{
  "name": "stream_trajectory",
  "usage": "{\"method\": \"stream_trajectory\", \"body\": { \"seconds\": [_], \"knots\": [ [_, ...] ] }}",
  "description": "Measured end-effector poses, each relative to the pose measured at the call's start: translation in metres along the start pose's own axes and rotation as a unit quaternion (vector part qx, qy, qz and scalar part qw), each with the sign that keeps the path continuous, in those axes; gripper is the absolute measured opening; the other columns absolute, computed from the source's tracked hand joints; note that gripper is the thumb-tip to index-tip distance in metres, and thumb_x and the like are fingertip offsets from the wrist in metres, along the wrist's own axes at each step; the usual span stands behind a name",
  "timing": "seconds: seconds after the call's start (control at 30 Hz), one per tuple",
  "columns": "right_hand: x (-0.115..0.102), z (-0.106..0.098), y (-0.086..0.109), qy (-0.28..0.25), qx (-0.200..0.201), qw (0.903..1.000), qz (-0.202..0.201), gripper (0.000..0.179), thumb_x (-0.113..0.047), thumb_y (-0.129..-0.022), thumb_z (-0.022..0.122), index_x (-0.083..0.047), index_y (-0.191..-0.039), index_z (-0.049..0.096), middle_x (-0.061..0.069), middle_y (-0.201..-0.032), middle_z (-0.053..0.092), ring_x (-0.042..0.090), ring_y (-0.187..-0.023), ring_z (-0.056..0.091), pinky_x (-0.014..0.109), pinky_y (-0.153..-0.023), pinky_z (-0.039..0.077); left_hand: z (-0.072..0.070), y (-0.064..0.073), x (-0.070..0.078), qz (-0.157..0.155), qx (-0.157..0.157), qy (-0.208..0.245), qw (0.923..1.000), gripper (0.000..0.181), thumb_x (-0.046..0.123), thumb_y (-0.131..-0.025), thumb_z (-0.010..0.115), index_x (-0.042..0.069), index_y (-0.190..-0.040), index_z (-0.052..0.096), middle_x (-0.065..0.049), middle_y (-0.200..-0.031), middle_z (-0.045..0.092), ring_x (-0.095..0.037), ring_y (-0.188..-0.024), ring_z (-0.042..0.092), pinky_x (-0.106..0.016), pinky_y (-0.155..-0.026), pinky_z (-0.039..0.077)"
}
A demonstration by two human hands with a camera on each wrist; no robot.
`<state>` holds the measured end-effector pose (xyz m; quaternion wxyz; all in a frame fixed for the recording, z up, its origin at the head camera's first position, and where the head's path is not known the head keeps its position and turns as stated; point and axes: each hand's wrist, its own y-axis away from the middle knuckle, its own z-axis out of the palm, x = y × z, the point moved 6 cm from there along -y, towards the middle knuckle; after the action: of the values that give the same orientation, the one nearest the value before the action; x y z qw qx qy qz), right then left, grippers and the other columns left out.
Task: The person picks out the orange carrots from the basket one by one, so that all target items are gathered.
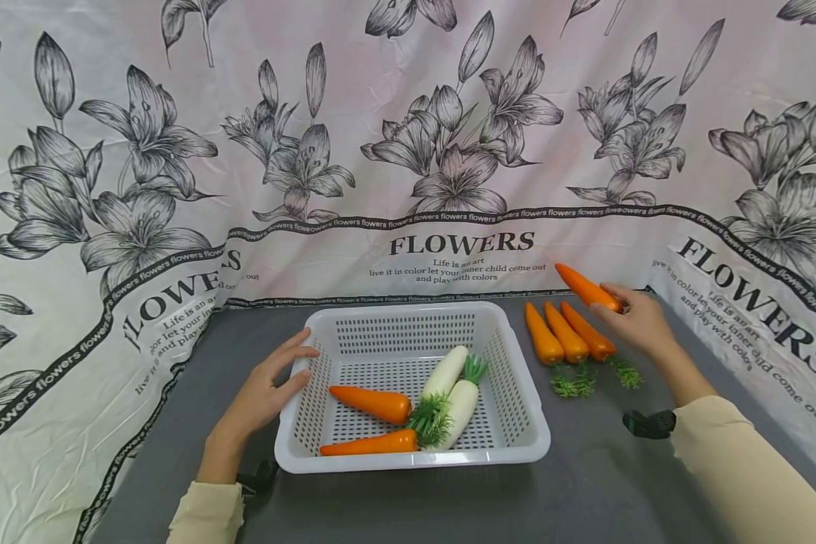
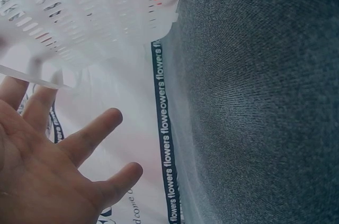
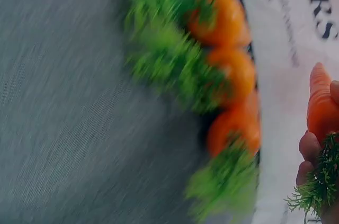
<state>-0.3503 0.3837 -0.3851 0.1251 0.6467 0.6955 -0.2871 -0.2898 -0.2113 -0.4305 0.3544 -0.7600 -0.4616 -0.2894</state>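
My right hand [image 1: 639, 321] grips an orange carrot [image 1: 581, 285] by its thick end, raised above the back right of the table, tip toward the upper left. Its green leaves [image 3: 320, 176] show in the right wrist view. Just below that hand, three more carrots [image 1: 571, 341] lie side by side, leaves toward me. My left hand [image 1: 265, 389] touches the left rim of a white perforated basket [image 1: 415, 459], its fingers spread and mostly straight. Inside the basket are two carrots [image 1: 374, 403] on the left and two white radishes [image 1: 462, 408] on the right.
The basket stands on a dark grey tabletop [image 1: 605, 476]. A white cloth with flower prints and lettering [image 1: 462, 261] hangs behind the table and runs along both sides. A dark wrist device [image 1: 649, 424] sits at my right cuff.
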Motion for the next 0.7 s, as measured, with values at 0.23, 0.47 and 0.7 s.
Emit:
{"method": "stream_trajectory", "body": {
  "seconds": [0.23,0.47,0.7],
  "knots": [
    [0.033,0.005,0.011,0.032,-0.034,0.9988,0.014,0.063,-0.037,-0.104,0.054,0.005,-0.150,0.043,0.040,-0.138,0.051,0.046,-0.104,0.058,0.043,-0.072,0.048,0.000,0.000,0.001,0.001,-0.001,-0.003,1.0000,0.036,0.024,-0.102,0.059,0.014,-0.136,0.062,-0.005,-0.168,0.029,-0.043,-0.154,0.026,-0.074,-0.115,0.027],
    [0.056,0.014,0.018,0.047,-0.054,0.9971,0.023,0.065,-0.038,-0.105,0.052,0.008,-0.149,0.041,0.044,-0.143,0.044,0.058,-0.118,0.051,0.067,-0.091,0.045,0.000,0.000,0.002,0.000,-0.002,-0.004,1.0000,0.036,0.025,-0.102,0.059,0.012,-0.136,0.061,-0.005,-0.168,0.030,-0.042,-0.154,0.026,-0.074,-0.115,0.026],
    [0.067,0.019,0.019,0.040,-0.056,0.9968,0.041,0.067,-0.041,-0.104,0.051,0.008,-0.148,0.042,0.044,-0.142,0.045,0.057,-0.118,0.051,0.067,-0.092,0.044,0.000,0.000,0.003,-0.003,-0.003,-0.007,1.0000,0.036,0.026,-0.103,0.059,0.013,-0.136,0.061,-0.005,-0.169,0.029,-0.042,-0.154,0.026,-0.074,-0.115,0.026]
  ]
}}
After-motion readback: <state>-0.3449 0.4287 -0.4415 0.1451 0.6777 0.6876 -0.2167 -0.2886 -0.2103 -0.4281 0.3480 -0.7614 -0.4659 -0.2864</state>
